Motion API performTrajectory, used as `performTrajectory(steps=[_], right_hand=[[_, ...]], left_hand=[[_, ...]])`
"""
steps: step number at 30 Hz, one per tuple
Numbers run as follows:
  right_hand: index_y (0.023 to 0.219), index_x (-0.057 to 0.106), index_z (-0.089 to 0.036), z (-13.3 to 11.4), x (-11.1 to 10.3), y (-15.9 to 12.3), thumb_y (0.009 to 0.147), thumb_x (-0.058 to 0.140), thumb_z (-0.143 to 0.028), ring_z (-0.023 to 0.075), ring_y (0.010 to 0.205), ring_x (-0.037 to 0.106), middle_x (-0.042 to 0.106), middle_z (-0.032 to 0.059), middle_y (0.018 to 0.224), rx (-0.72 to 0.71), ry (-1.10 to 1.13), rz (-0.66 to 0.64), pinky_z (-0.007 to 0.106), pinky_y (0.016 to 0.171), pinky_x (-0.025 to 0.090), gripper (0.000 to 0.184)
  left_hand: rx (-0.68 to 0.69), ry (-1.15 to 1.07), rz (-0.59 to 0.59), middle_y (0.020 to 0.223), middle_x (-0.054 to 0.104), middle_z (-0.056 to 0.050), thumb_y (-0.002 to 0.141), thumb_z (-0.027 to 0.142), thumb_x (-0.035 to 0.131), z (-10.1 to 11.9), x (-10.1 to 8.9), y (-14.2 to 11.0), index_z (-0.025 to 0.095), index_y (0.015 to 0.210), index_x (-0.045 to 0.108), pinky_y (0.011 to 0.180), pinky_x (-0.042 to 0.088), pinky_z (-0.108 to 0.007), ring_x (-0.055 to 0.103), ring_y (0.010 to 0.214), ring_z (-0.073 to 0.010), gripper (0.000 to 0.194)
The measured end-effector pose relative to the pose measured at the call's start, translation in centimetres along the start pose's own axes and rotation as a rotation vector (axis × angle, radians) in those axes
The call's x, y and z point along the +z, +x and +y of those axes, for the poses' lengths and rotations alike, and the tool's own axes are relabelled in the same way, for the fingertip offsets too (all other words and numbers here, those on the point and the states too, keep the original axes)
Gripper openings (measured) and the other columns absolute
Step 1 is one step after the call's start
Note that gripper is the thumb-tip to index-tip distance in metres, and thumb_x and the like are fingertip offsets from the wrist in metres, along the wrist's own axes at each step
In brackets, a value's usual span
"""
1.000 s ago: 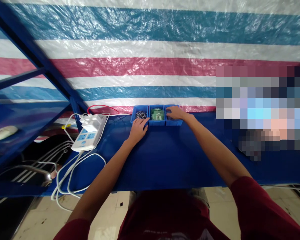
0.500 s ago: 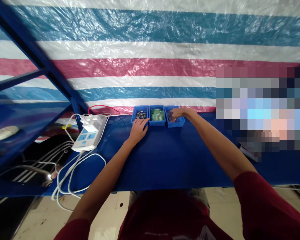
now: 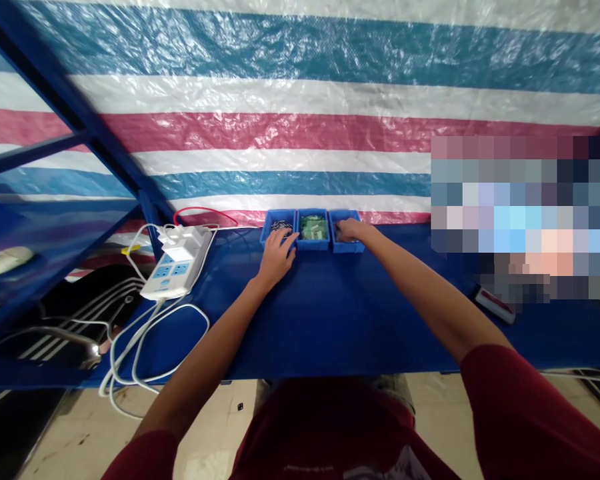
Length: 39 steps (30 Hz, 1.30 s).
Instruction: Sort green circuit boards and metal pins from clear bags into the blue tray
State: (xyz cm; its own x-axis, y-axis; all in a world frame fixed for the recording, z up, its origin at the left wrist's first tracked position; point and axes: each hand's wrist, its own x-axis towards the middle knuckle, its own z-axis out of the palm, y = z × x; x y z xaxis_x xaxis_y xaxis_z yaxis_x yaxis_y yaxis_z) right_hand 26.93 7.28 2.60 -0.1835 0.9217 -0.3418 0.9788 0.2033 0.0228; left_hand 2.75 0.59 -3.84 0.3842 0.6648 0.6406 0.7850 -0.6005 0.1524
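Three small blue bins stand side by side at the back of the blue table. My left hand (image 3: 279,256) is open, its fingers spread over the front rim of the left bin (image 3: 263,235), which holds dark and silvery small metal parts. Green circuit boards (image 3: 313,228) lie in the middle bin (image 3: 313,246), close to my left fingertips. My right hand (image 3: 351,230) reaches down into the right bin (image 3: 349,247) with its fingers curled together. What those fingers hold, if anything, is hidden, and the small contents there are too blurred to name.
A white power strip (image 3: 173,275) with plugged-in adapters (image 3: 183,243) and looping white cables (image 3: 207,316) occupies the table's left. Blue frame bars (image 3: 111,155) rise there. A striped plastic sheet (image 3: 290,130) hangs behind. At right, a flat dark-and-white object (image 3: 496,305) lies near a blurred-out area.
My right hand has shifted slightly within the right bin, its fingers now lower and more bunched. The left hand stays at the left bin with its fingers a little more spread.
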Motion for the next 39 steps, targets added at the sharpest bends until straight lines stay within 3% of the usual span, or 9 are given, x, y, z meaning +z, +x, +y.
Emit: performTrajectory(steps=[3,6,10,13,23,29,33,39], right_hand=[[0.128,0.061,-0.005,-0.5,0.0,0.4,0.073,0.064,-0.012,0.0308,0.112,0.063,0.064,0.0233,0.123,0.025,-0.008,-0.01,0.029,0.082,0.053,0.055],[0.13,0.059,-0.004,-0.8,-0.2,0.6,0.075,0.064,-0.014,0.0319,0.112,0.064,0.062,0.0255,0.126,0.046,-0.016,-0.025,0.03,0.081,0.054,0.056],[0.129,0.062,-0.009,-0.5,-0.7,0.8,0.076,0.067,-0.02,0.031,0.108,0.066,0.064,0.0206,0.126,0.033,-0.032,-0.073,0.03,0.078,0.056,0.054],[0.128,0.063,-0.013,-0.3,-1.0,1.0,0.075,0.07,-0.021,0.0303,0.109,0.065,0.065,0.0161,0.127,0.016,-0.059,-0.098,0.031,0.08,0.056,0.054],[0.124,0.064,-0.009,0.2,-0.2,1.3,0.071,0.067,-0.007,0.0297,0.108,0.066,0.067,0.0191,0.122,-0.043,-0.097,-0.046,0.029,0.08,0.054,0.054],[0.121,0.065,-0.006,0.2,-0.1,1.1,0.068,0.068,-0.006,0.0313,0.108,0.066,0.067,0.0215,0.119,-0.059,-0.089,-0.01,0.029,0.082,0.054,0.053],[0.121,0.065,-0.006,0.0,-0.3,0.9,0.07,0.067,-0.005,0.0328,0.109,0.065,0.066,0.0231,0.12,-0.046,-0.08,0.019,0.031,0.083,0.054,0.051],[0.115,0.068,-0.006,-0.2,-0.7,0.4,0.07,0.067,-0.006,0.032,0.1,0.069,0.07,0.0216,0.111,-0.031,-0.052,0.023,0.029,0.075,0.056,0.046]], left_hand=[[0.083,0.011,0.007,0.132,0.057,-0.014,0.096,0.023,0.043,1.1,-0.2,0.2,0.016,0.126,0.06,0.113,0.035,-0.049,0.047,0.13,-0.0276,0.035],[0.213,0.01,-0.102,0.14,0.053,-0.013,0.097,0.025,0.042,2.4,-0.2,0.2,0.017,0.13,0.058,0.115,0.032,-0.048,0.04,0.138,-0.027,0.037],[0.301,0.069,-0.247,0.155,0.036,-0.012,0.097,0.029,0.045,3.8,0.5,0.2,0.02,0.142,0.047,0.119,0.023,-0.053,0.026,0.147,-0.0295,0.046],[0.302,0.124,-0.288,0.158,0.032,-0.011,0.098,0.033,0.044,4.2,1.1,0.2,0.021,0.147,0.042,0.12,0.019,-0.054,0.025,0.147,-0.0307,0.05],[0.269,0.149,-0.294,0.157,0.033,-0.011,0.099,0.038,0.041,4.9,2.0,0.5,0.02,0.148,0.04,0.119,0.017,-0.055,0.024,0.147,-0.0316,0.052],[0.259,0.136,-0.273,0.156,0.035,-0.012,0.097,0.033,0.046,5.3,2.1,0.4,0.027,0.144,0.046,0.117,0.019,-0.059,0.027,0.146,-0.0336,0.047],[0.267,0.126,-0.247,0.154,0.037,-0.013,0.097,0.033,0.048,5.3,2.4,0.2,0.025,0.138,0.054,0.117,0.019,-0.06,0.026,0.146,-0.0346,0.042],[0.261,0.103,-0.243,0.155,0.035,-0.013,0.097,0.033,0.047,5.2,2.6,0.2,0.024,0.138,0.053,0.117,0.019,-0.062,0.025,0.146,-0.0347,0.043]])
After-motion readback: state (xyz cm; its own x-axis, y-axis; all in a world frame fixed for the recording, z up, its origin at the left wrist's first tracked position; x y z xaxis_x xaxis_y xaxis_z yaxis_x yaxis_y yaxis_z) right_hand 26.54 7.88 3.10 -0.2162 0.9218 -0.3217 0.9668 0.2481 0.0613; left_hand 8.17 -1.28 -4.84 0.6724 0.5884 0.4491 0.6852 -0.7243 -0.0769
